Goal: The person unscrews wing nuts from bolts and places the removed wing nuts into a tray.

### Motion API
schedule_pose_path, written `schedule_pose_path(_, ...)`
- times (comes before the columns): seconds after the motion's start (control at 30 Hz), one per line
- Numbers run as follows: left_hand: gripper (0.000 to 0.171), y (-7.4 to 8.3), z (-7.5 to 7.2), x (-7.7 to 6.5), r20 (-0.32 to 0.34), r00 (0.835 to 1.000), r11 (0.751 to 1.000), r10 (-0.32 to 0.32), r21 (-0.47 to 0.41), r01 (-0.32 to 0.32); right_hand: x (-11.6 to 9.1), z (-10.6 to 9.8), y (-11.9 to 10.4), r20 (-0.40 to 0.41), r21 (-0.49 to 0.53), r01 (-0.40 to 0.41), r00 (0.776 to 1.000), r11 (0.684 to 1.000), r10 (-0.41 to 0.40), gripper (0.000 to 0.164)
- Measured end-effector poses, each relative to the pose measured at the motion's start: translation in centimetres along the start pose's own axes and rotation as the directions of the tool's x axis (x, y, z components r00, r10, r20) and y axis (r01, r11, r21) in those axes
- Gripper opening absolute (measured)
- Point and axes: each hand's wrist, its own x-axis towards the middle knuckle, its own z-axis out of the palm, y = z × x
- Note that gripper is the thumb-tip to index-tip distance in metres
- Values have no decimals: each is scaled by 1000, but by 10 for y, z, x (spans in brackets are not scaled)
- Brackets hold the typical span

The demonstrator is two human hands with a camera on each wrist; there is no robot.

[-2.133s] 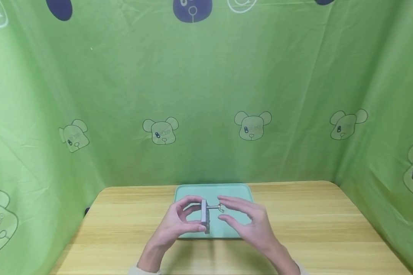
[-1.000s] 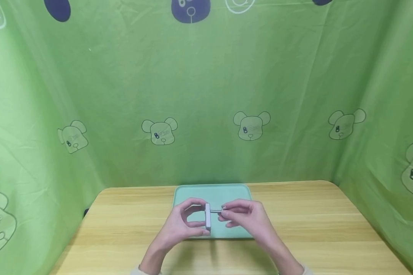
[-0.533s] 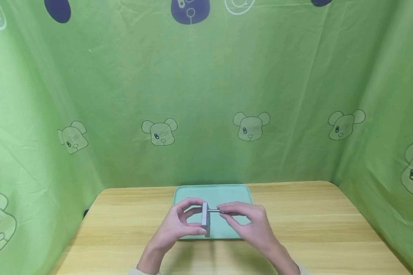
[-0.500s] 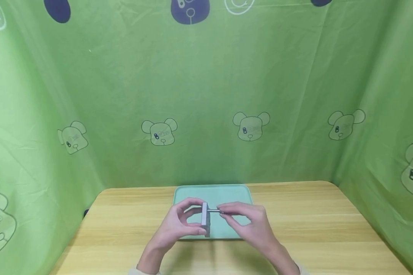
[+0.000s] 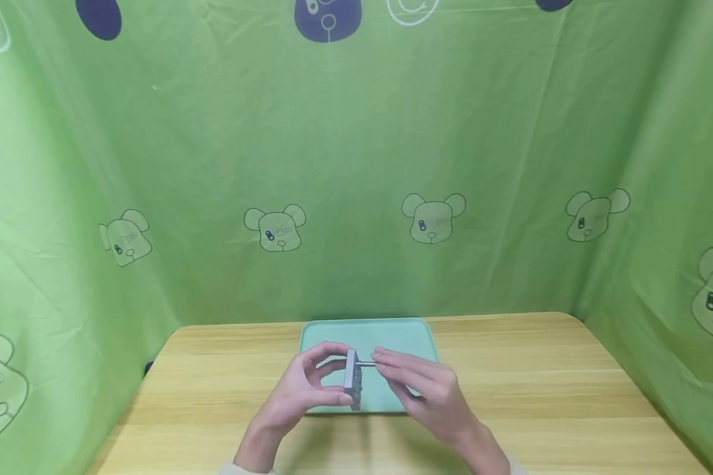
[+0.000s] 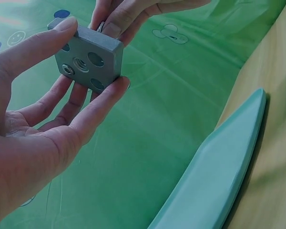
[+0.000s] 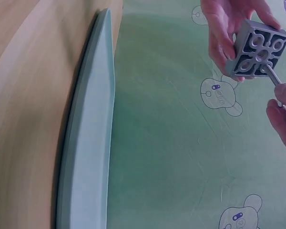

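Observation:
A grey square block (image 5: pixel 350 379) with round holes is held upright above the tray, my left hand (image 5: pixel 303 386) gripping it by opposite edges between thumb and fingers. The left wrist view shows the block's flat face (image 6: pixel 86 59); the right wrist view shows its ribbed back. A thin metal wing bolt (image 7: pixel 273 76) meets that ribbed side at a lower corner hole and points toward my right hand (image 5: pixel 428 390). The right thumb and fingers pinch the bolt's outer end, covering most of its head.
A mint-green tray (image 5: pixel 392 333) lies on the wooden table (image 5: pixel 529 376) beneath the hands, near the back edge. Green patterned cloth (image 5: pixel 356 264) hangs behind and along both sides. A small dark object (image 5: pixel 148 365) shows at the table's left edge.
Earlier the right fingers were spread around the wing-shaped head; then they pinched it and now lie over it, turned differently. The block has tilted slightly and shifted a little left, still in the left hand.

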Motion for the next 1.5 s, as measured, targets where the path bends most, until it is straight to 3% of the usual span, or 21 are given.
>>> schedule_pose_path(0.13,66,0,0,1,-1,1000,1000,3,5,-3,0,0,-1,-7,13,-41,999,999,41,12)
schedule_pose_path(0.27,65,-1,0,2,-3,1000,1000,15,15,-15,-4,0,-1,5,69,-167,986,984,167,21)
schedule_pose_path(0.33,65,-1,0,2,-6,1000,1000,21,16,-21,-6,-1,-1,19,110,-251,968,962,251,31)
schedule_pose_path(0.4,65,-1,1,3,-8,1000,1000,26,18,-26,-8,-3,-3,46,177,-368,930,913,366,37)
schedule_pose_path(0.47,65,-1,2,3,-15,1000,999,26,23,-26,-8,-6,-6,84,246,-517,854,820,514,37)
schedule_pose_path(0.5,65,-1,2,3,-18,999,999,28,29,-27,-8,-7,-7,108,275,-596,799,754,592,36)
schedule_pose_path(0.53,66,-1,3,3,-21,999,999,30,32,-29,-7,-9,-8,135,307,-669,735,677,665,33)
schedule_pose_path(0.6,66,-1,4,4,-26,999,999,31,42,-30,-6,-13,-9,185,339,-793,584,506,791,26)
schedule_pose_path(0.67,67,-2,6,5,-29,999,998,41,56,-39,-4,-15,-9,234,348,-869,443,351,865,25)
schedule_pose_path(0.77,66,-4,7,6,-33,998,996,53,77,-50,-3,-18,-7,325,358,-922,271,147,906,31)
schedule_pose_path(0.83,66,-5,8,6,-34,998,994,61,96,-58,-3,-19,-5,388,358,-933,195,48,901,36)
schedule_pose_path(0.9,66,-6,9,6,-34,997,992,67,112,-63,-4,-19,-4,437,354,-935,143,-24,888,38)
schedule_pose_path(1.0,65,-7,10,6,-32,997,990,70,128,-66,-5,-19,-2,478,349,-933,97,-88,873,38)
schedule_pose_path(1.13,65,-7,11,6,-40,998,987,57,151,-50,-7,-20,-1,509,346,-929,64,-135,858,37)
schedule_pose_path(1.37,64,-8,11,6,-41,998,987,39,158,-33,-10,-20,0,527,337,-930,60,-144,848,36)
schedule_pose_path(1.43,64,-8,11,5,-39,998,988,39,151,-33,-10,-20,-1,524,339,-931,69,-133,849,36)
schedule_pose_path(1.5,64,-8,11,5,-39,998,988,39,148,-33,-10,-20,-2,515,344,-934,98,-100,852,34)
